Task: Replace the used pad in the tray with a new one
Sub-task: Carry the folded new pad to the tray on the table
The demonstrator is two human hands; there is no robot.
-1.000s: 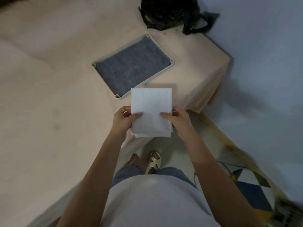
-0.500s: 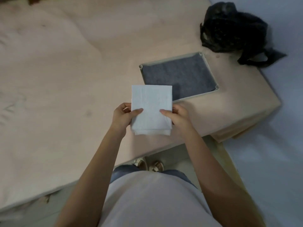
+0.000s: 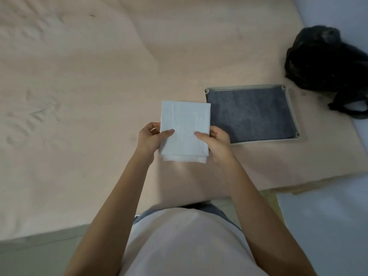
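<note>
**Folded white pad held in both hands beside the tray**

A wide beige mattress (image 3: 79, 96) fills the upper and left parts of the frame, its cover creased at the far left. At the centre, the left hand (image 3: 150, 139) grips the left edge of a folded white pad (image 3: 184, 126), thumb laid over the top face and fingers curled underneath. The pad is held flat above the mattress, several folded layers showing along its lower edge. The right hand (image 3: 218, 143) grips the pad's right edge in the same way, thumb on top and fingers curled behind.

Just right of the pad, a pale rectangular tray (image 3: 292, 112) lies on the mattress, its floor covered by a dark grey liner (image 3: 253, 114). The pad's right edge overlaps the tray's left side in the view. At the upper right of the frame, a crumpled black bag (image 3: 322, 62) sits near the tray's far corner.
</note>
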